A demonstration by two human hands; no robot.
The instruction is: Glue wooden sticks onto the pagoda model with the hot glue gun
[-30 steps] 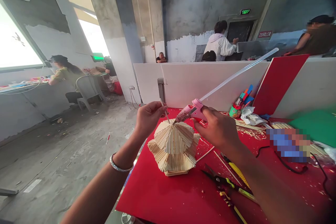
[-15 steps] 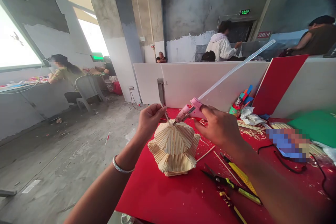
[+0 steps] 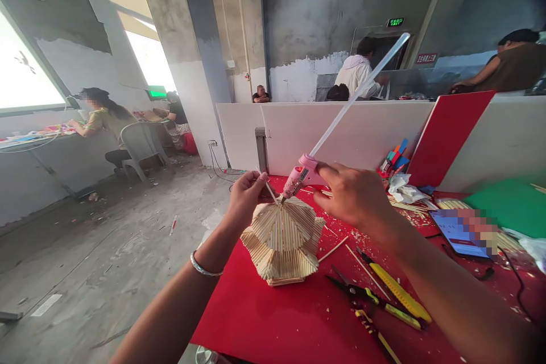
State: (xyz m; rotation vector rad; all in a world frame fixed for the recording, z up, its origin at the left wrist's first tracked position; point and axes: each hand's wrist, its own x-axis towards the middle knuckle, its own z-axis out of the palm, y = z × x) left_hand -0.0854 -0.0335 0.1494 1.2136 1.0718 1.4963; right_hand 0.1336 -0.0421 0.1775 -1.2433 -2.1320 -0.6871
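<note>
My left hand (image 3: 247,199) pinches a thin wooden stick (image 3: 268,189), its lower end at the peak of a small tiered model roof (image 3: 281,230) built of many such sticks. In my right hand (image 3: 352,193) is a pink hot glue gun (image 3: 301,176), held with the fingers wrapped round its handle. The gun's nozzle points down to the left and meets the roof's peak beside the stick. A long clear glue stick (image 3: 360,94) juts up from the back of the gun. Whether the trigger is pressed, I cannot tell.
On the red tabletop (image 3: 239,318), a yellow utility knife (image 3: 398,293), scissors (image 3: 371,296) and pliers (image 3: 375,333) lie at the right. Farther right are a phone (image 3: 463,236), a black cable and bundled sticks. A white partition (image 3: 341,131) stands behind; other people sit or stand beyond.
The glue gun has tilted more upright, so its glue stick's top end has swung left. My left hand has shifted slightly right, still pinching the stick at the peak.
</note>
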